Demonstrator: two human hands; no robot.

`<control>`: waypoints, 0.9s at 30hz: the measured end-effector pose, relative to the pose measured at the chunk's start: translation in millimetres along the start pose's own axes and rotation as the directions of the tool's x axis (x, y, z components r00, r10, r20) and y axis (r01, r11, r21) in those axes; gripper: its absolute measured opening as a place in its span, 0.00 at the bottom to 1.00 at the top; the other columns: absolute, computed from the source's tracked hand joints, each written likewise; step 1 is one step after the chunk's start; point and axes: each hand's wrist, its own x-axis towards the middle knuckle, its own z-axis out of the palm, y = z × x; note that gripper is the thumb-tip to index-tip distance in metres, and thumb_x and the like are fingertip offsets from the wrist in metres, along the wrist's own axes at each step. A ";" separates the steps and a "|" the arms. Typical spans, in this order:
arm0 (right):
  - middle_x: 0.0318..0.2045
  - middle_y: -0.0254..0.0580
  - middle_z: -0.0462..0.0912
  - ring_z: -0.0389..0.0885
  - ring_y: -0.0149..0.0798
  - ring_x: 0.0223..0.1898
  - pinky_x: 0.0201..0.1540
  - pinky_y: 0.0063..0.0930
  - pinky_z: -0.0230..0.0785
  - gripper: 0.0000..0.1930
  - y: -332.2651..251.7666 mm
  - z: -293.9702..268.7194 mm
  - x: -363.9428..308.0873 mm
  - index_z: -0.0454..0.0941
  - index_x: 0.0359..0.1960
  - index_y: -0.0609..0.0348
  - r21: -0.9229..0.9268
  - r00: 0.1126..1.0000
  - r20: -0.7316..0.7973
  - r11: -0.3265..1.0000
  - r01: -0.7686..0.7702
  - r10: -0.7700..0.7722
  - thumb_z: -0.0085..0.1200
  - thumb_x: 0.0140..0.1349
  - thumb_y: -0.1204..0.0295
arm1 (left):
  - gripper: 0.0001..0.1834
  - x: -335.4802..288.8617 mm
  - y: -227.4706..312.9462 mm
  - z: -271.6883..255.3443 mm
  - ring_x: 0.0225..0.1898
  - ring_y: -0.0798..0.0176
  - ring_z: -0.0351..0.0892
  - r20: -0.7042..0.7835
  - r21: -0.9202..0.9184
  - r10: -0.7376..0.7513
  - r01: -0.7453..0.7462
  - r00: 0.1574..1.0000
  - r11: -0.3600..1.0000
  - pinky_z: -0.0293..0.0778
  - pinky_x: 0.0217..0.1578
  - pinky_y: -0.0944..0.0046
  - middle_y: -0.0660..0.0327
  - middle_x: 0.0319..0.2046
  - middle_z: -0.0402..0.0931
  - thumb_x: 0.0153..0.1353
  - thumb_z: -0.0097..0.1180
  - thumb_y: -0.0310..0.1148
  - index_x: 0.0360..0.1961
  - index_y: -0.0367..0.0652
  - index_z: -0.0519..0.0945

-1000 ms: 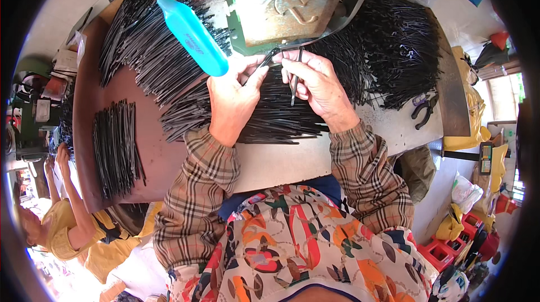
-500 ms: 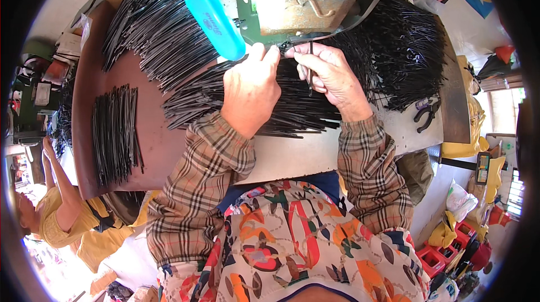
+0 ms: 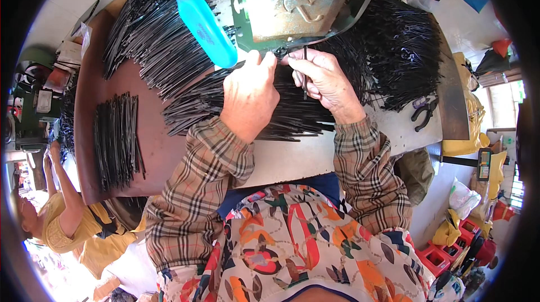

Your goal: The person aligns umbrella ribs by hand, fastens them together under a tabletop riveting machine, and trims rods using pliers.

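Both my hands work close together at the lower edge of a green metal machine [image 3: 275, 42] with a rusty cover plate. My left hand [image 3: 250, 91] is closed, thumb and forefinger pressed together just below a small dark part of the machine; what it pinches is hidden. My right hand [image 3: 326, 79] pinches a thin black strip [image 3: 305, 89], which stands nearly upright between its fingers. Under both hands lies a loose pile of similar black strips [image 3: 197, 105].
Further bundles of black strips lie at far left [image 3: 163, 37], near left [image 3: 118, 144] and right [image 3: 399, 48]. A turquoise paddle-shaped piece [image 3: 208, 32] hangs left of the machine. Pliers [image 3: 423, 113] lie at the right. A person in yellow [image 3: 70, 220] is at the left.
My head view has shifted slightly, so the machine and turquoise piece sit a little further left. My hands keep nearly the same pose; the strip in my right hand stands slightly further left.
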 end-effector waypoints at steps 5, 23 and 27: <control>0.20 0.30 0.74 0.64 0.17 0.13 0.13 0.12 0.54 0.09 7.0 1.4 -0.6 0.79 0.37 0.63 -0.030 0.999 -0.021 0.999 0.039 -0.040 0.56 0.63 0.69 | 0.15 1.8 -9.3 -9.1 0.32 0.46 0.79 -0.002 -0.055 0.016 -0.016 1.000 0.998 0.74 0.31 0.55 0.49 0.34 0.77 0.54 0.58 0.18 0.44 0.38 0.77; 0.35 0.48 0.81 0.85 0.41 0.38 0.37 0.25 0.80 0.08 22.2 -3.7 2.7 0.68 0.40 0.62 0.272 0.976 -0.119 0.939 0.211 -0.184 0.53 0.67 0.73 | 0.08 5.8 -27.8 -24.4 0.20 0.82 0.59 0.588 -0.726 -0.407 0.678 0.699 0.116 0.50 0.18 0.80 0.70 0.25 0.71 0.60 0.59 0.28 0.39 0.37 0.80; 0.35 0.49 0.81 0.85 0.41 0.38 0.37 0.25 0.80 0.08 22.0 -5.6 3.5 0.68 0.40 0.63 0.270 0.971 -0.135 0.936 0.226 -0.196 0.53 0.67 0.72 | 0.08 6.1 -28.4 -19.5 0.20 0.82 0.59 0.588 -0.734 -0.396 0.671 0.705 0.105 0.50 0.18 0.80 0.70 0.25 0.72 0.60 0.58 0.27 0.39 0.37 0.80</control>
